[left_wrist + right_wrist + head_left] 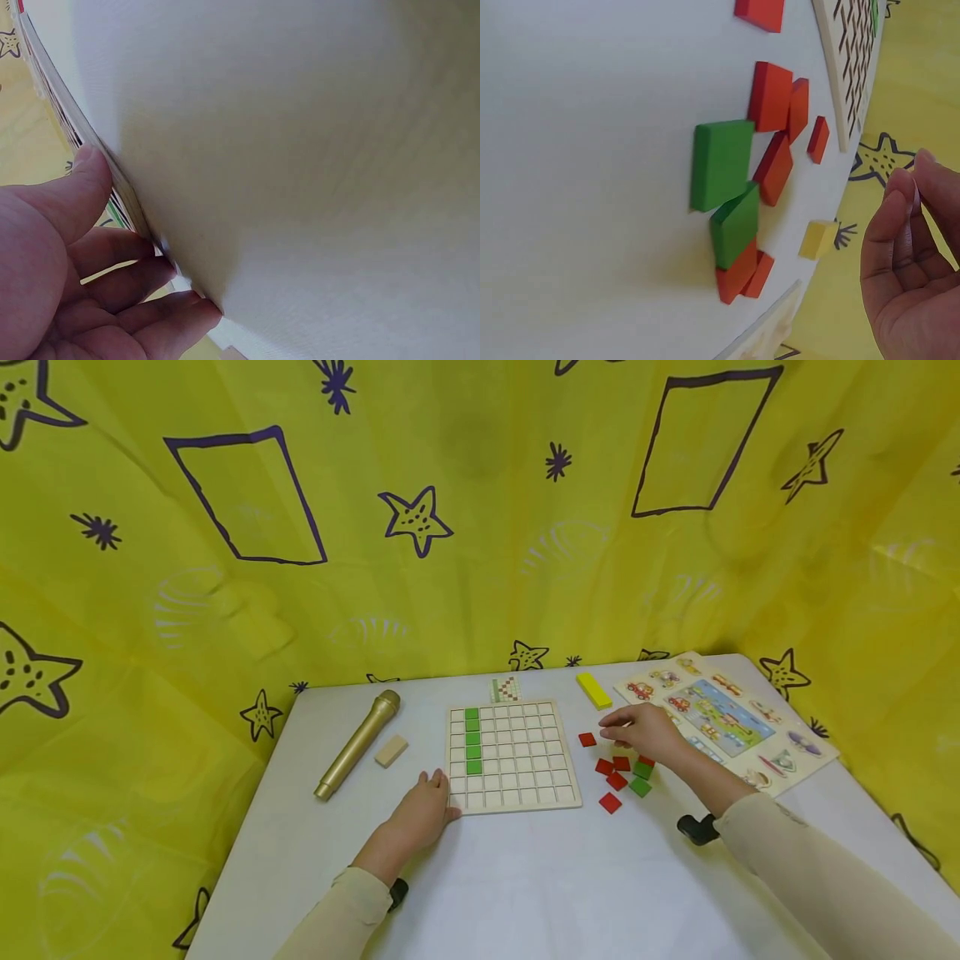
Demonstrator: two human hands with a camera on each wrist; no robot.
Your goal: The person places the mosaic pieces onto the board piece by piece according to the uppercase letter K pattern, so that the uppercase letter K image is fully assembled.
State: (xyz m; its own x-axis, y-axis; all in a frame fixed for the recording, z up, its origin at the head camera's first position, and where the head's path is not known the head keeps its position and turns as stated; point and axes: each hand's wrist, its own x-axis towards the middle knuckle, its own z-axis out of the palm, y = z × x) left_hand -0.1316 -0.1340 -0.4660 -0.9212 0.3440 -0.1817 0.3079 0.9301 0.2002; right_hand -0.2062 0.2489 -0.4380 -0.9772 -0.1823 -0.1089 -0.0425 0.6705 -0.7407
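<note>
A wooden grid board (517, 770) lies on the table, with several green tiles (473, 739) in its second column from the left. My left hand (420, 810) holds the board's near left corner; in the left wrist view the thumb (91, 176) lies along one edge and the fingertips touch round the corner. My right hand (647, 732) is raised near a lone red tile (587, 739), its fingers bent towards the thumb. Nothing shows between those fingertips in the right wrist view. Below it lie loose red tiles (771, 97) and green tiles (724, 165), some overlapping.
A small pattern card (506, 689) lies behind the board, and a yellow block (594, 691) to its right. On the left are a gold microphone (358, 745) and a plain wooden block (391, 750). A picture puzzle board (795, 752) lies at right. A yellow curtain (480, 585) stands behind.
</note>
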